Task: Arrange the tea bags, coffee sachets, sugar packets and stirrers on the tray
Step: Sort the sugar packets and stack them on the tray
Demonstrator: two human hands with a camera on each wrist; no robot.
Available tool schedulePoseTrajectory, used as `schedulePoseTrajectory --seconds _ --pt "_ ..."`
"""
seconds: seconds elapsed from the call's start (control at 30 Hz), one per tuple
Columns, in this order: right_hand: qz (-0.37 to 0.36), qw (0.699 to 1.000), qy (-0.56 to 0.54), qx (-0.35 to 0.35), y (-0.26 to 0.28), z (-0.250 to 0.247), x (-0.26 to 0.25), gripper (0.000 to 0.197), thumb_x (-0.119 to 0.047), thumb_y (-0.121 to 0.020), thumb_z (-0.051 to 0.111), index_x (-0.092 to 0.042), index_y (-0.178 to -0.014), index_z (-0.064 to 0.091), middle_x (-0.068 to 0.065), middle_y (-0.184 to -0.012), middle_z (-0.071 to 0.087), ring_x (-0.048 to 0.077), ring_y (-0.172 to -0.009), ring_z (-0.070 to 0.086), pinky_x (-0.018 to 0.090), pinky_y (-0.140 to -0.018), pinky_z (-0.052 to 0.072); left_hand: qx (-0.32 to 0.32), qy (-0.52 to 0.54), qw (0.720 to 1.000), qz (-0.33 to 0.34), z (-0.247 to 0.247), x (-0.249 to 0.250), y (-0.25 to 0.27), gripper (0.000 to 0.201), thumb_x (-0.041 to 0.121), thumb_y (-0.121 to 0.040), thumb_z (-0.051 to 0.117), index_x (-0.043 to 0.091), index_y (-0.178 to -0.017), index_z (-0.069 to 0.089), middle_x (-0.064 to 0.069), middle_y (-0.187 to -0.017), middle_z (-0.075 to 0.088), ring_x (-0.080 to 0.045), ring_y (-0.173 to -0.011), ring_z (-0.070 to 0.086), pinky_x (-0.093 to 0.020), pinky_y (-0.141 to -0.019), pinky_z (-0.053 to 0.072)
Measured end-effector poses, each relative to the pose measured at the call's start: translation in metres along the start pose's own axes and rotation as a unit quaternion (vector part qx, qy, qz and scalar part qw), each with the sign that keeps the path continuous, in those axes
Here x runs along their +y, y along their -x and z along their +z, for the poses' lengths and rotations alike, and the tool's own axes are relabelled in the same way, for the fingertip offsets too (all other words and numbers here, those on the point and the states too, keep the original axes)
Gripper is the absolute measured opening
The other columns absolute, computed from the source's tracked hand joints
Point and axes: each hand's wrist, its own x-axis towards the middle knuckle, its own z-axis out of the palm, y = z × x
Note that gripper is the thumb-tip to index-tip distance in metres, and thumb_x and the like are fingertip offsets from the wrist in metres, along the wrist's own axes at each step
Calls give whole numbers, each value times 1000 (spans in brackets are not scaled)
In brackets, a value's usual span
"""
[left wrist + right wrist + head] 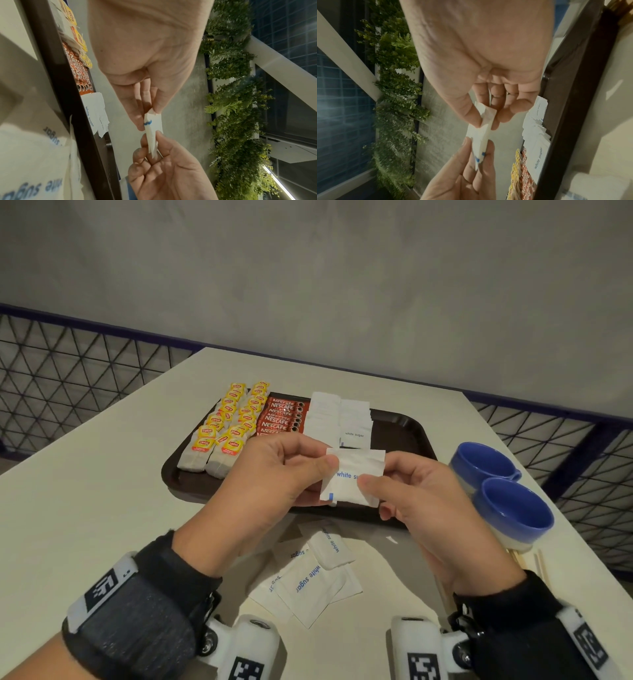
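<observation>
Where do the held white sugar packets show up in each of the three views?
Head: the held sugar packets sit centre frame, pinched between left hand and right hand, above the tray's near edge.
Left wrist: centre, seen edge-on, between both hands' fingertips.
Right wrist: centre, edge-on.
Shared landmark: the red Nescafe sachets on the tray.

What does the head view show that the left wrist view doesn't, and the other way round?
Only the head view shows the two blue ceramic cups, the pale wooden stirrers beside them, and the whole dark brown plastic tray.

Only the left wrist view shows the held white paper sugar packets edge-on, at least two together, and a green leafy plant wall.

Both show the left hand and right hand pinching those packets, plus the red Nescafe coffee sachets.
</observation>
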Motion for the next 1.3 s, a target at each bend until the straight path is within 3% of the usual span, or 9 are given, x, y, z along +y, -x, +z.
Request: schedulePoseTrajectory --seconds 0.17,0.37,0.5,0.67,0.8,0.87,1.0,1.17,1.3 --pt "40 999 -22 28 -16 -15 -15 5 -10 -92 71 -9 -96 74 6 -104 78 20 -82 61 32 -70 47 52 24 998 20 -9 5 -8 9 9 -93 72 11 -102 75 -7 -102 80 -23 -89 79 -31 -68 63" --pt "119 990 -36 73 -85 -28 -20 15 -5 -90 73 -12 -87 60 15 -96 67 10 -55 52 25 -52 41 102 36 994 30 -19 9 -14 7 13 -95 72 16 -102 74 -7 -106 77 -22 -90 79 -39 -74 65" --pt "154 984 52 79 -116 -24 -9 18 1 -89 71 -10 -99 59 18 -101 65 20 -74 54 28 -56 43 111 42 992 39 -22 9 -15 5 14 -97 71 17 -100 73 -8 -104 77 -23 -89 78 -37 -70 63" --pt "166 973 150 60 -136 -17 3 28 9 -88 68 -7 -73 52 23 -91 64 25 -70 58 32 -63 53 123 52 990 53 -23 8 -17 5 15 -98 69 17 -102 72 -8 -101 76 -23 -85 78 -34 -64 61" --pt "154 967 192 70 -145 -13 6 21 11 -87 69 -7 -83 61 22 -111 70 29 -90 67 36 -74 60 118 49 990 56 -22 8 -18 5 15 -98 69 18 -100 73 -7 -101 76 -19 -81 77 -28 -58 59" --pt "151 969 183 74 -147 -11 3 24 13 -86 70 -6 -101 64 20 -118 67 28 -97 67 37 -76 62 115 50 991 54 -22 9 -18 6 15 -98 69 19 -100 73 -7 -101 76 -18 -80 77 -28 -57 59" --pt "152 963 214 57 -150 -6 -4 69 10 -83 75 -3 -144 46 16 -120 58 33 -108 64 37 -76 62 118 52 990 55 -24 9 -19 6 15 -98 69 19 -99 73 -7 -102 76 -19 -80 77 -29 -58 58" --pt "141 939 314 23 -146 1 -10 58 2 -84 79 0 -135 50 3 -91 54 30 -99 62 45 -91 59 116 51 990 58 -24 9 -18 6 16 -99 68 20 -100 72 -6 -102 76 -17 -79 76 -31 -60 58" --pt "138 921 364 2 -152 3 -11 64 5 -82 79 -5 -137 47 9 -112 58 31 -105 62 41 -86 61 115 46 991 58 -24 8 -19 6 15 -98 68 19 -99 73 -5 -99 76 -16 -76 75 -30 -58 58"
